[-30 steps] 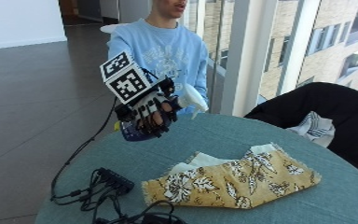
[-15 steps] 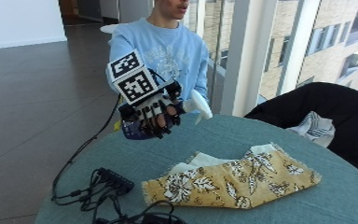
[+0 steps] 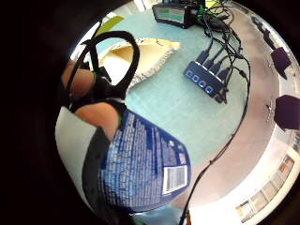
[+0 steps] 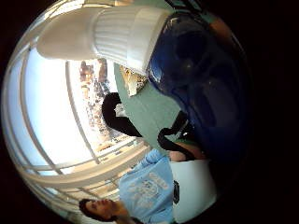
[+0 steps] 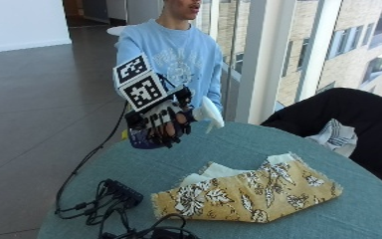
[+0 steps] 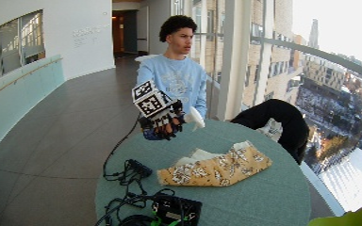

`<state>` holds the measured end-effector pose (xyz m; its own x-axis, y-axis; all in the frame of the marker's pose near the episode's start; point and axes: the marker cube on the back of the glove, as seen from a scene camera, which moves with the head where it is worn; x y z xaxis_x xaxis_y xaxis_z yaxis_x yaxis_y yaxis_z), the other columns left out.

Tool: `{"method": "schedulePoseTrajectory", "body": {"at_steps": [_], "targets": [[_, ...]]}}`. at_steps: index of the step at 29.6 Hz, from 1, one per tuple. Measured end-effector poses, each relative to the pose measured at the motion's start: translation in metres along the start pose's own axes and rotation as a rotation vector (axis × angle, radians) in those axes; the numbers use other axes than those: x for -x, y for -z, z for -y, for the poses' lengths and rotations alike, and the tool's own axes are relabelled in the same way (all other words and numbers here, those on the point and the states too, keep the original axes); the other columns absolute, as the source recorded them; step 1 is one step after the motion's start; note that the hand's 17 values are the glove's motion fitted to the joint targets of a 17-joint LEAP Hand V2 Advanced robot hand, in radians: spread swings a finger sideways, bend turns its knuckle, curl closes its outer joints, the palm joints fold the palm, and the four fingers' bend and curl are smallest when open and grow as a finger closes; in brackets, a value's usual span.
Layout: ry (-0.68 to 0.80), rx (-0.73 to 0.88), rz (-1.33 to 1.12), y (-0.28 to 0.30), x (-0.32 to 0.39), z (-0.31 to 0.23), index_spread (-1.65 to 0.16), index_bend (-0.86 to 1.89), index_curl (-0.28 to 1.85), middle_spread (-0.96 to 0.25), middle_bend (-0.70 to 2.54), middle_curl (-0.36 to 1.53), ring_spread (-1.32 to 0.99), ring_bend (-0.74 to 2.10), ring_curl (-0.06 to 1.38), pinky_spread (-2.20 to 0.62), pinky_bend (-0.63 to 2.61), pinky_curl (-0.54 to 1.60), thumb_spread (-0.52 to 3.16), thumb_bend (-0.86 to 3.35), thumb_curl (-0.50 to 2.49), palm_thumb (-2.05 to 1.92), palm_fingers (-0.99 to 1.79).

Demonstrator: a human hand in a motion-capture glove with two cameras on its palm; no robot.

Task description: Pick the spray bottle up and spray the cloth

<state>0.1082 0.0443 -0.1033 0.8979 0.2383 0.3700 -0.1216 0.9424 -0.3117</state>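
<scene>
The spray bottle (image 5: 152, 135) has a dark blue body with a white spray head — its label, seen in the little finger side palm view, is blue with fine white print and a white barcode patch — and the right hand (image 5: 159, 121) around it wears a black glove. The cloth (image 5: 250, 193) is mustard yellow with a white flower-and-leaf print outlined in black, its underside plain cream, and it lies on a muted teal table (image 5: 244, 149). The person's sweatshirt (image 5: 174, 56) is light blue with a pale printed design on the chest — the hub (image 5: 123, 193) and cables on the table are black.
</scene>
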Motion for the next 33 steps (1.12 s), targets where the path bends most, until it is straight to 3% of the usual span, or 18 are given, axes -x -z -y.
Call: {"method": "schedulePoseTrajectory", "body": {"at_steps": [23,33], "targets": [[0.013,0.014,-0.021,-0.004,0.006,-0.002,-0.28,0.09,0.22,-0.10,0.24,0.47,0.01,0.51,0.38,0.16,0.29,0.37,0.68,-0.03,0.67,0.92,1.04],[0.154,-0.075,0.091,-0.007,0.041,-0.017,-0.28,0.08,0.22,-0.10,0.24,0.47,0.01,0.51,0.39,0.16,0.30,0.37,0.68,-0.03,0.67,0.92,1.03]]}}
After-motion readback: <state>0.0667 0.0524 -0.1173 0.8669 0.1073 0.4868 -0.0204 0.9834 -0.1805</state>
